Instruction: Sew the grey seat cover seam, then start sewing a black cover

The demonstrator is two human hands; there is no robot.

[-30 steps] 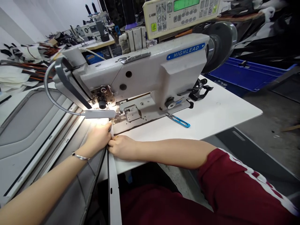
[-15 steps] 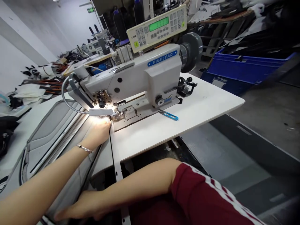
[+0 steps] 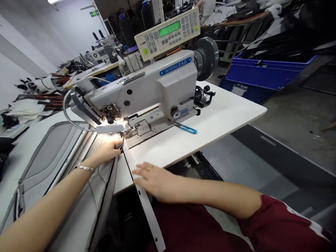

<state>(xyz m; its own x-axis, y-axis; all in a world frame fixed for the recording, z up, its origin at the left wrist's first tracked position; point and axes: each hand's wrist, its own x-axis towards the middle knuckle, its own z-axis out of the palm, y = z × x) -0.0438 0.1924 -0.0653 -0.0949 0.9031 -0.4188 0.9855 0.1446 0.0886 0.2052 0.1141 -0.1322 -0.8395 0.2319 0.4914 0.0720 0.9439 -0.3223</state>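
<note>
A grey padded panel (image 3: 49,154) with dark piping lies on the white table (image 3: 225,115) left of a HIGHLEAD sewing machine (image 3: 157,84). My left hand (image 3: 106,152) presses flat on the panel's edge just before the needle, under the small lamp (image 3: 109,128). A long white strip (image 3: 143,196) runs from the needle toward me and hangs off the table's front edge. My right hand (image 3: 154,176), with a ring, lies with fingers stretched out on that strip at the table edge.
Blue snips (image 3: 187,129) lie on the table beside the machine base. A control panel (image 3: 168,33) with a green display stands on the machine. A blue crate (image 3: 265,73) sits on the floor at the right. Piles of cut pieces and other machines fill the back left.
My right hand dropped from the needle area to below the table edge, then came back up onto the white strip. My left hand stayed by the needle. My view pulled back.
</note>
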